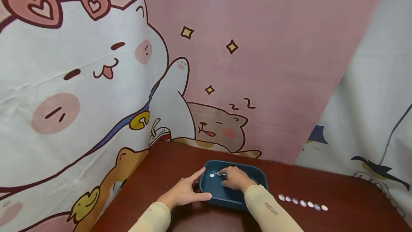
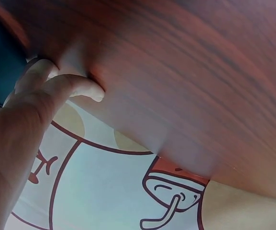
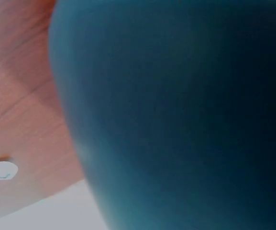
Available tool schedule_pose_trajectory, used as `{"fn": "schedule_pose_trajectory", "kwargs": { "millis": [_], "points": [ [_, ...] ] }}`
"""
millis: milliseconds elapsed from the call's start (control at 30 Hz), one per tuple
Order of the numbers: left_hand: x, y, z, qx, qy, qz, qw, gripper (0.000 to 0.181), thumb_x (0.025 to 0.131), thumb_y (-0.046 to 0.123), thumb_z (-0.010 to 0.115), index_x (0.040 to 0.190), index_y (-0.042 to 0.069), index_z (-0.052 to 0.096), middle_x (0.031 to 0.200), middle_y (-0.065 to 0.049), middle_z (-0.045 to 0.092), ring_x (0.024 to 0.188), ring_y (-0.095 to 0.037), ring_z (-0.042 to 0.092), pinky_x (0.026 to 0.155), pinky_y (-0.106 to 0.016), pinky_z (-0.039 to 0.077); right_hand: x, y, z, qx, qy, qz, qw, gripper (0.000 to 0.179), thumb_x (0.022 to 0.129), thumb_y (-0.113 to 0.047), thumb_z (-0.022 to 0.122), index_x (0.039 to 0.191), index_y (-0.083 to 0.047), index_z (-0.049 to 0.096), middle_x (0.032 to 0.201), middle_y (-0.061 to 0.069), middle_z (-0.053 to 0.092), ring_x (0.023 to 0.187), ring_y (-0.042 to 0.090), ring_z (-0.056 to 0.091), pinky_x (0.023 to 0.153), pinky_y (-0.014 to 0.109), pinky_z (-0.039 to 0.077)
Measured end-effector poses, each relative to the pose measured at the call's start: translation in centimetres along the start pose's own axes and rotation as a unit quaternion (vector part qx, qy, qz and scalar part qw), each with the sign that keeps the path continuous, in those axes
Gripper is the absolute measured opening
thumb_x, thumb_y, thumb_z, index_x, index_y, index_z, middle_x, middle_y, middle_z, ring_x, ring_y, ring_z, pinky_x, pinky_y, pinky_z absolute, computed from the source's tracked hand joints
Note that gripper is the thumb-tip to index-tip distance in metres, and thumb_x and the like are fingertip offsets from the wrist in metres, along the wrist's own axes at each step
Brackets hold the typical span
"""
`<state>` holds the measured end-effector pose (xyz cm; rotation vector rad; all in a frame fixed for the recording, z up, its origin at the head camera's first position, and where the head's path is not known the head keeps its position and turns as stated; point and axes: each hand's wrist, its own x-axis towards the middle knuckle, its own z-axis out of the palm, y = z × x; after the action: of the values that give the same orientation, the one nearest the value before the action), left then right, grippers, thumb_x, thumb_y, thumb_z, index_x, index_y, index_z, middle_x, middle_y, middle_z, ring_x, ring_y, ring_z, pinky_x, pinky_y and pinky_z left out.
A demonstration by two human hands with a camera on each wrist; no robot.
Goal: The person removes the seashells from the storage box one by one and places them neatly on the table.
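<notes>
On the table stands a dark blue rectangular basin [image 1: 225, 193]. My left hand [image 1: 184, 191] rests against its left end, thumb and index finger spread along the rim. In the left wrist view, the left hand's fingers [image 2: 63, 86] lie beside the basin [image 2: 1, 62], low over the table. Inside the basin, my right hand [image 1: 236, 178] reaches down with the index finger extended to a small pale shell [image 1: 219, 174]. Another white shell [image 1: 211, 175] lies just left of it. The right wrist view shows the blurred basin [image 3: 142, 105], but not the hand.
To the right of the basin, several small shells [image 1: 303, 203] form a slanting row on the reddish-brown table [image 1: 180, 153]. One shell [image 3: 3, 170] shows at the lower left of the right wrist view. Behind the table hangs a pink cartoon-print cloth [image 1: 273, 63].
</notes>
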<state>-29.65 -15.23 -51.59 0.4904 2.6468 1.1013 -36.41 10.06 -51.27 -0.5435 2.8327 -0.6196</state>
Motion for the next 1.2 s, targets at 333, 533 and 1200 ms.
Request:
{"fn": "schedule_pose_trajectory", "kwargs": {
  "millis": [333, 533, 1200],
  "points": [
    [0.1, 0.0, 0.1, 0.008, 0.009, 0.003, 0.9999, 0.107, 0.086, 0.068, 0.079, 0.171, 0.031, 0.026, 0.153, -0.017, 0.063, 0.138, -0.033, 0.065, 0.112, -0.067, 0.048, -1.9, 1.8, 0.1, -0.014, 0.057, -0.09, 0.9942, 0.012, 0.091, -0.031, 0.086, 0.089, -0.019, 0.085, 0.082, -0.01, 0.077, 0.072, 0.005, 0.063, 0.071, 0.034, 0.059],
    [0.0, 0.0, 0.1, 0.012, 0.015, 0.006, 0.9998, 0.107, 0.086, 0.068, 0.079, 0.171, 0.031, 0.027, 0.152, -0.018, 0.063, 0.137, -0.034, 0.065, 0.112, -0.067, 0.048, -2.9, 3.0, -0.1, -0.011, 0.073, -0.116, 0.9905, 0.009, 0.088, -0.018, 0.089, 0.082, -0.021, 0.083, 0.082, -0.012, 0.075, 0.072, 0.0, 0.058, 0.067, 0.029, 0.055],
    [0.0, 0.0, 0.3, 0.015, 0.01, 0.0, 0.9998, 0.107, 0.086, 0.07, 0.077, 0.171, 0.033, 0.025, 0.153, -0.018, 0.062, 0.139, -0.037, 0.063, 0.111, -0.072, 0.046, -3.6, 3.5, 0.1, 0.047, 0.045, -0.129, 0.9895, 0.016, 0.09, -0.006, 0.084, 0.106, -0.006, 0.085, 0.1, 0.007, 0.083, 0.095, 0.024, 0.076, 0.087, 0.049, 0.063]
  ]
}}
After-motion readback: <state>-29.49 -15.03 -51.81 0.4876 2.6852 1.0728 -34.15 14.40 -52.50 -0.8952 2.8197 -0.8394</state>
